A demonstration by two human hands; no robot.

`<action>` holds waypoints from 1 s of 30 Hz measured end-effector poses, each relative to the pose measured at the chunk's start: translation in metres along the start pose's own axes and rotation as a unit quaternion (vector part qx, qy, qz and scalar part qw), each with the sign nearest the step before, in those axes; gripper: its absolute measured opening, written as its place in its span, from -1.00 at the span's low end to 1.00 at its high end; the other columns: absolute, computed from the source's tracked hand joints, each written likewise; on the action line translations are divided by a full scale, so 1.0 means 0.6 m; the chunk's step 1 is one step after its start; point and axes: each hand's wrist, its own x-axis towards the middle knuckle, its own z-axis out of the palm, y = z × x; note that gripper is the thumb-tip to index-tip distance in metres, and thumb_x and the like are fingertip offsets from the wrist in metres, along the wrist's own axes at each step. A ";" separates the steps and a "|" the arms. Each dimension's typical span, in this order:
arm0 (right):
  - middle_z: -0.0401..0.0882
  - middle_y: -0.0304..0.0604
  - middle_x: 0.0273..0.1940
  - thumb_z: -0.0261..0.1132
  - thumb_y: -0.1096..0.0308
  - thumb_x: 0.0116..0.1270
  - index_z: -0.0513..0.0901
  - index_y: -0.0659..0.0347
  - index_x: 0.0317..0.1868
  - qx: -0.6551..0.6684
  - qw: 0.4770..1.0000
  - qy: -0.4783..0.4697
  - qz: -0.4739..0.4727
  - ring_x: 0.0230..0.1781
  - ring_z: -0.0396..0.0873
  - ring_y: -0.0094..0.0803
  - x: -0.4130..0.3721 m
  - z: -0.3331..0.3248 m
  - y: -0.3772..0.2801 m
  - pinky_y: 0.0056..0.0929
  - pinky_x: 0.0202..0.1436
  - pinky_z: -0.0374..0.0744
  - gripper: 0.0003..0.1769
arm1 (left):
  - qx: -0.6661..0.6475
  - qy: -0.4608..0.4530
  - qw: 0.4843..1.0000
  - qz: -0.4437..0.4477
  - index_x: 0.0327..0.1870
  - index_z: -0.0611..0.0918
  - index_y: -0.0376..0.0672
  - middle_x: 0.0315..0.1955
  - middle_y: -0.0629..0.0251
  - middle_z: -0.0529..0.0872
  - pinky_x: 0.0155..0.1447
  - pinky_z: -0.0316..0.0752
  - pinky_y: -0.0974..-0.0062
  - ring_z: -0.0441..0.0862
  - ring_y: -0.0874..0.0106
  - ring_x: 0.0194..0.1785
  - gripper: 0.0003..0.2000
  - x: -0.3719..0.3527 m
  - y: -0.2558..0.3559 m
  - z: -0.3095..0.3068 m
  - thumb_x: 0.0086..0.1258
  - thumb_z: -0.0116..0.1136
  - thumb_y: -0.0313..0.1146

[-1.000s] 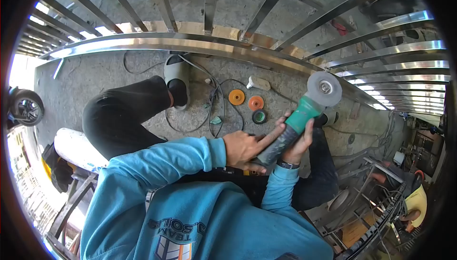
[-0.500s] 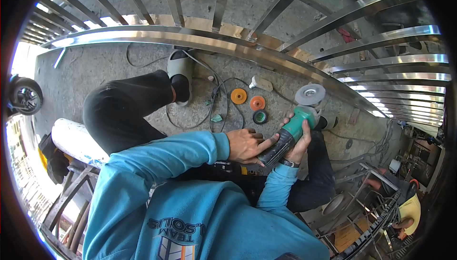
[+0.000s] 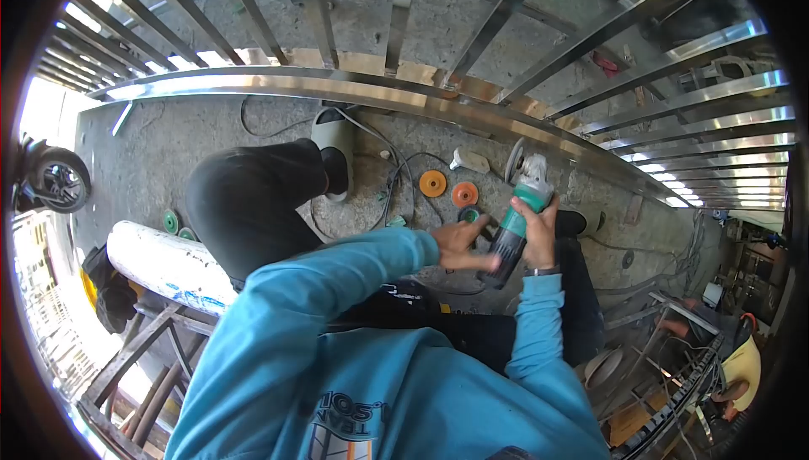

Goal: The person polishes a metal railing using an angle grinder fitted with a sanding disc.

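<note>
A green and black angle grinder (image 3: pixel 512 232) is in my right hand (image 3: pixel 539 228), whose fingers wrap round its green body. Its disc (image 3: pixel 514 160) is at the far end, turned nearly edge-on to me. My left hand (image 3: pixel 459 243) is close to the left of the black rear handle, fingers apart and a little blurred. On the concrete just beyond lie a yellow disc (image 3: pixel 432 183), an orange disc (image 3: pixel 464 194) and a dark green ring-shaped disc (image 3: pixel 468 214). A small white bottle (image 3: pixel 468 159) lies near them.
A shiny metal barred frame (image 3: pixel 371 92) spans the floor in front. Cables (image 3: pixel 392 169) loop by my left foot (image 3: pixel 334 152). A white cylinder (image 3: pixel 164 262) is at left, a metal rack (image 3: pixel 139 350) below it. Another person in yellow (image 3: pixel 742 376) is at far right.
The grinder has tilted more upright, its disc swinging from face-up to nearly edge-on. My left hand has come off the handle and its fingers have spread. The view has shifted slightly.
</note>
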 end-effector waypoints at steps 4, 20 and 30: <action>0.57 0.07 0.13 0.54 0.49 0.17 0.04 0.20 0.52 -0.145 0.982 -0.095 -0.077 0.03 0.67 -0.11 0.057 0.004 -0.056 -0.29 0.16 0.61 0.04 | -0.594 0.175 0.779 -0.100 0.51 0.29 -0.34 0.28 -0.06 0.55 0.39 0.39 0.29 0.56 0.22 0.27 0.07 0.131 0.003 0.079 0.38 -0.25 0.61; 0.64 0.36 0.08 0.46 0.34 0.17 0.12 0.15 0.51 -0.522 0.799 -0.264 -0.137 0.05 0.67 0.34 0.117 0.202 -0.198 0.08 0.14 0.65 -0.04 | -0.820 0.447 0.349 0.072 0.58 0.20 -0.23 0.47 0.13 0.36 0.59 0.17 0.27 0.31 0.23 0.53 -0.14 0.179 0.125 -0.059 0.59 -0.49 0.40; 0.64 0.37 0.07 0.41 0.36 0.20 0.10 0.16 0.54 -0.510 0.785 -0.280 -0.212 0.09 0.65 0.35 0.141 0.260 -0.202 0.08 0.20 0.62 -0.06 | -0.787 0.476 0.373 0.120 0.55 0.25 -0.09 0.41 0.27 0.42 0.50 0.27 0.30 0.39 0.31 0.44 -0.25 0.156 0.098 -0.130 0.61 -0.38 0.34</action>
